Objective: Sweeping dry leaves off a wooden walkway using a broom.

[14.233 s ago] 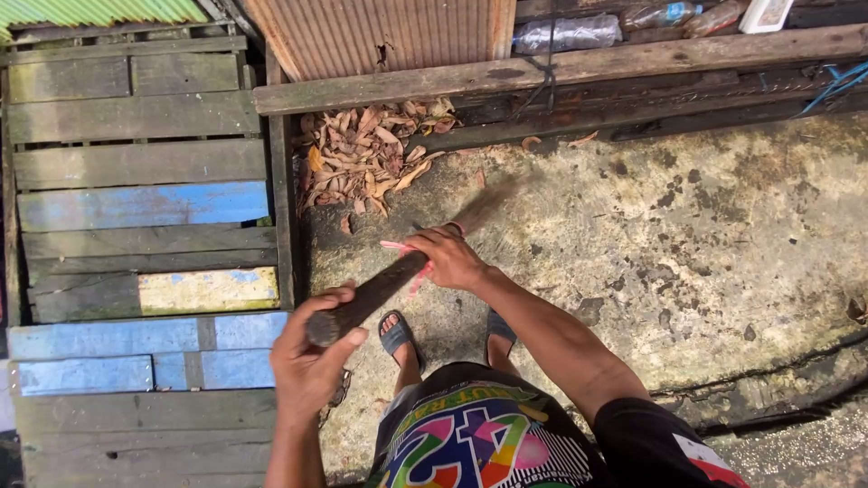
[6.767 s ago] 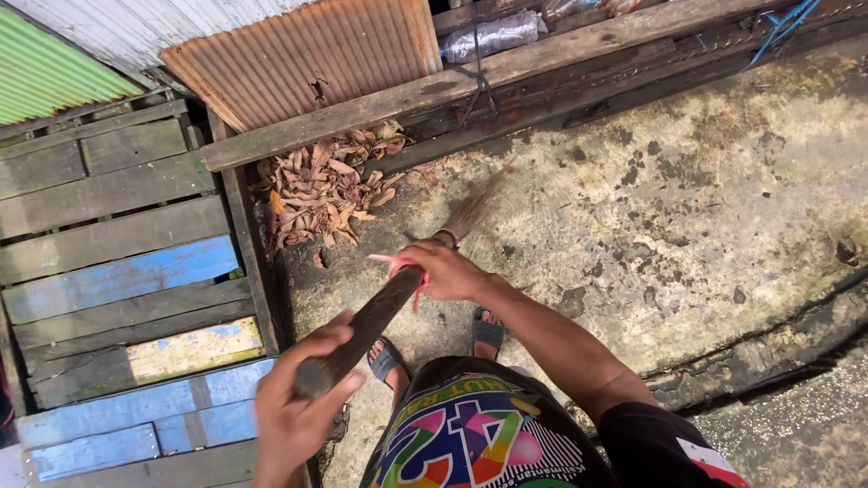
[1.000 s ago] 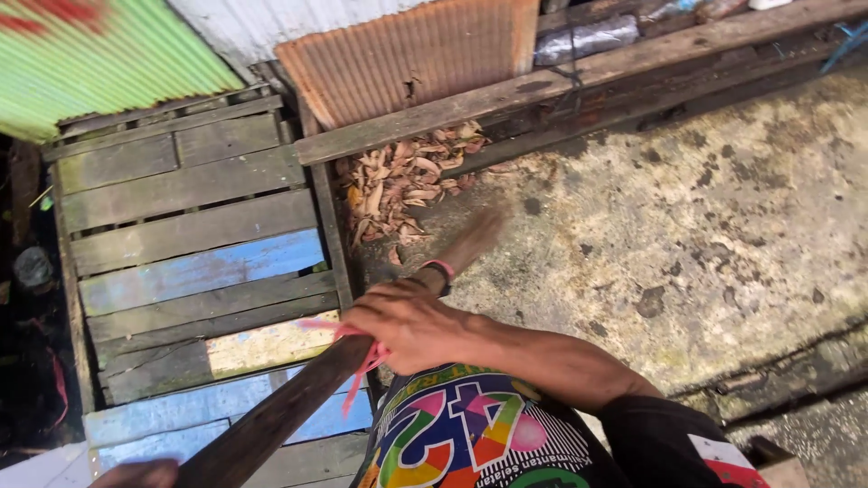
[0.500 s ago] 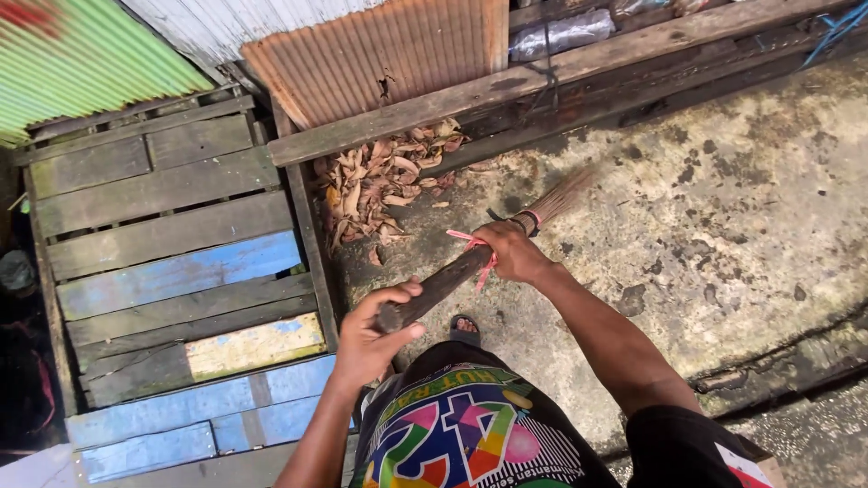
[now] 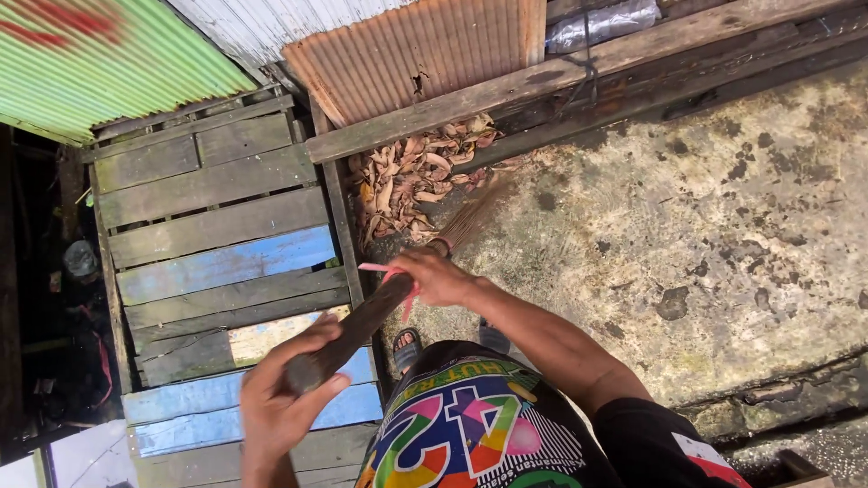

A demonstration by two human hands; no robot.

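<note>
I hold a stick broom with both hands. My left hand grips the top end of its dark handle at the lower left. My right hand grips it lower down, where a pink band is tied around the bundle. The broom's thin brown bristles are blurred and reach into a pile of dry brown leaves lying on the stained concrete floor against a wooden beam.
A pallet-like wooden platform of grey and blue planks lies to the left. Rusty corrugated sheet and a green one lean at the top. A long beam runs along the back. My sandalled feet show below.
The broom head has swung from the right side toward the leaf pile. My right hand moved left and down, and my left hand dropped lower.
</note>
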